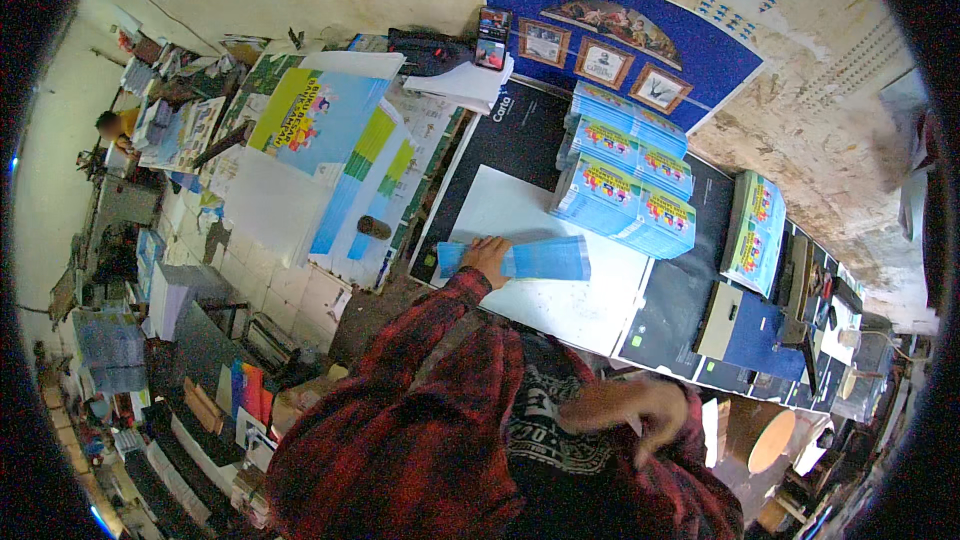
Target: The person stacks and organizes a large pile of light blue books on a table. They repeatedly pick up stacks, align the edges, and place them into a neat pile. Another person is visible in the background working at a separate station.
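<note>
A long, narrow blue paper stack [548, 258] lies on a white board [500, 202] on the black-topped table. My left hand [486, 260] grips its left end from above, with fingers bent over the far edge. In front of my chest, over the table's near side, is my right hand [630, 410]; motion smears its fingers, and nothing in it can be made out. Just beyond the blue stack stand several piles of colourful blue, green and yellow booklets [625, 190].
Another booklet pile [755, 230] stands farther right, near a dark blue board [765, 335]. Large printed sheets [320, 120] and a dark oval object [374, 228] lie on the left table. A phone [492, 38] leans at the back wall. Another person [120, 130] is at far left.
</note>
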{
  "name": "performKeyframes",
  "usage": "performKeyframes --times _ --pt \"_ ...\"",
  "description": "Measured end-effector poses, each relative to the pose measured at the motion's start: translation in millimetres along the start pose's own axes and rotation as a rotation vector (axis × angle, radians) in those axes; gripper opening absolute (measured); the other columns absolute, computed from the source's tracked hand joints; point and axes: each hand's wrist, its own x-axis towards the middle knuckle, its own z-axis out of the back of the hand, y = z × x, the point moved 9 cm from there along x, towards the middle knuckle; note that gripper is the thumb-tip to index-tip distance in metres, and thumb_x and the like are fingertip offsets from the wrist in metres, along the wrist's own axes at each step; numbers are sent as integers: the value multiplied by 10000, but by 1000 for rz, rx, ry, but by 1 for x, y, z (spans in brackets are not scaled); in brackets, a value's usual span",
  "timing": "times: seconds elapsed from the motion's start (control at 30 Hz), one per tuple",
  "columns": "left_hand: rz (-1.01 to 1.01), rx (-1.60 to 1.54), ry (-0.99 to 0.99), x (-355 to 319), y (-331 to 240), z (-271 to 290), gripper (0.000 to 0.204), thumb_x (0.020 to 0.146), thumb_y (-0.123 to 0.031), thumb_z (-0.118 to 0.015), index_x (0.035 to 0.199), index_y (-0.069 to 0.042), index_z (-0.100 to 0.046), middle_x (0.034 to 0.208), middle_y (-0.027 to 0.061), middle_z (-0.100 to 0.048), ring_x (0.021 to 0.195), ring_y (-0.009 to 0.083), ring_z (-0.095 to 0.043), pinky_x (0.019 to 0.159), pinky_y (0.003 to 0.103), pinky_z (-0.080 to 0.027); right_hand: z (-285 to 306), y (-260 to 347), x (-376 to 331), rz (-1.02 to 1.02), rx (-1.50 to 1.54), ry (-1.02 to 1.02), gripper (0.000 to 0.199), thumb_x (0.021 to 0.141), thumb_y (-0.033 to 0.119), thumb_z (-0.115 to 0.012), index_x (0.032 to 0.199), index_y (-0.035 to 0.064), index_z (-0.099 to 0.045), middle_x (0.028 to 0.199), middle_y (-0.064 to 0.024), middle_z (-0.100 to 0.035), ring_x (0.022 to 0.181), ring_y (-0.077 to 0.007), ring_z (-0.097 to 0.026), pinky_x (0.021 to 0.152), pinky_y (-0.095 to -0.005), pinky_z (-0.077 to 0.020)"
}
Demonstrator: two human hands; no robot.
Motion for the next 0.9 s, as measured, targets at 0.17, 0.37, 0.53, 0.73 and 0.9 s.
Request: performKeyframes --times 0.17,0.37,0.53,0.73,0.9 --pt "339 -271 -200 -37 54 47 747 599 -435 -810 1181 -65 -523 1143 171 -586 1096 339 -543 949 431 -420 -29 29 -6 -108 27 -57 590 896 327 -542 1290 -101 -447 1320 -274 -460 1258 -416 -417 1060 -500 -302" --pt "453 -868 -295 14 163 4 816 549 -504 -839 1103 24 -557 1028 199 -644 956 321 -626 827 394 -503 -33 45 -16 -103 -118 -352 599 893 370 -519 1242 -117 -493 1290 -287 -485 1237 -439 -437 1018 -497 -348" --pt "444 -991 -399 64 172 15 832 542 -485 -853 1087 71 -560 1016 187 -654 943 286 -632 839 392 -499 -14 58 -5 -109 -271 -449 654 862 470 -558 1153 -115 -545 1165 -264 -563 1090 -415 -535 919 -469 -411" --pt "434 -1195 -62 156 175 -7 946 522 -483 -865 1191 86 -515 1063 206 -638 982 273 -619 869 382 -485 15 61 -3 -127 -283 -519 619 857 470 -571 1095 -101 -565 1089 -233 -584 999 -368 -554 865 -440 -431" --pt "290 -1332 197 265 210 -84 1009 594 -502 -819 1315 53 -383 1283 156 -474 1182 296 -449 986 387 -390 58 66 -4 -118 -259 -636 593 853 471 -582 1047 -89 -582 1026 -207 -602 923 -329 -570 820 -416 -447"
